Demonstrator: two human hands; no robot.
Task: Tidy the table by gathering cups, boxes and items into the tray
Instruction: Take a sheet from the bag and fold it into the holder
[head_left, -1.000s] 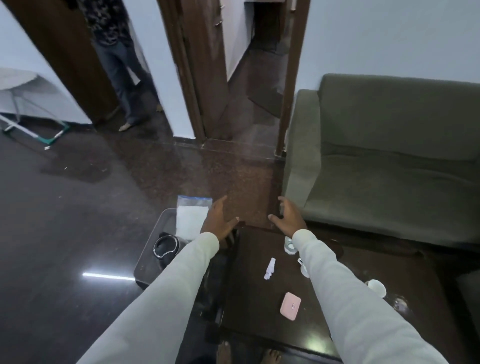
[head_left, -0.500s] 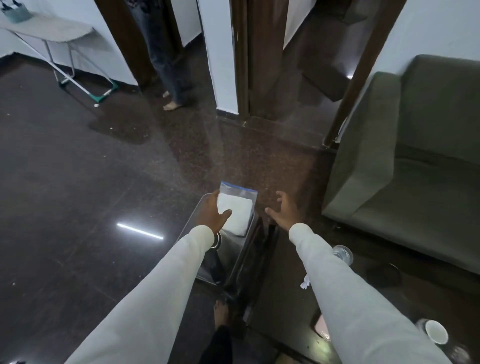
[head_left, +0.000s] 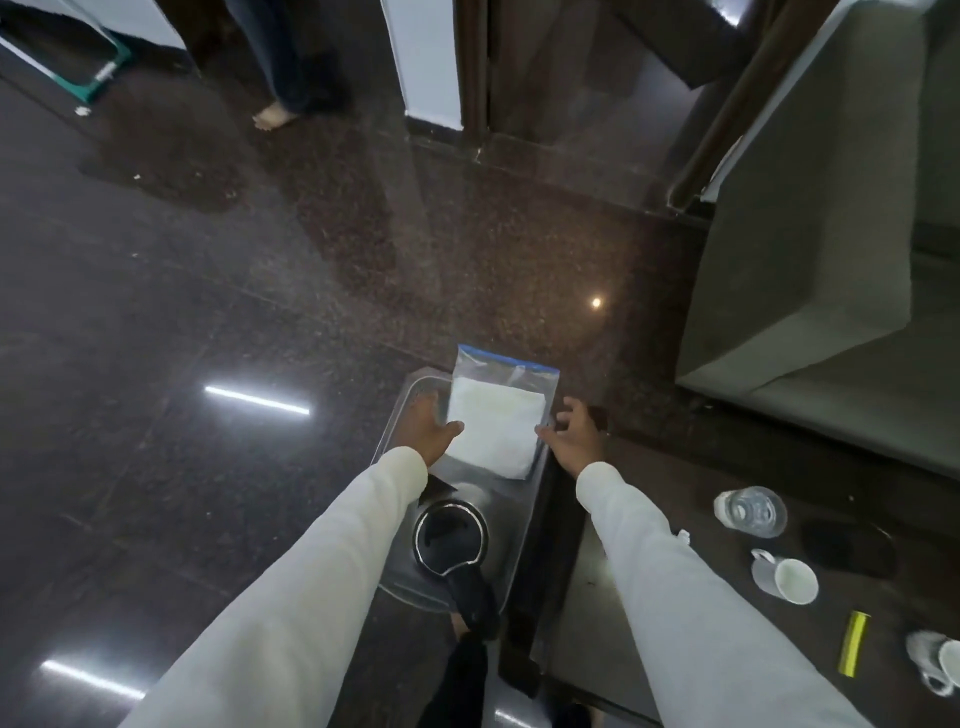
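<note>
A clear zip bag lies lengthwise in the far end of the tray, between the left hand, fingers flat beside it, and the loosely spread, empty right hand.

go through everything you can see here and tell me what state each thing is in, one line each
Tray: metal, beside the table, partly filled.
Zip bag: in the tray, leaning upright, white contents.
Black strainer: lying in the tray.
Left hand: open, at the bag's left side.
Right hand: open, holding nothing.
Clear cup: tipped over on the table.
White mug: on its side.
Yellow item: flat on the table.
</note>
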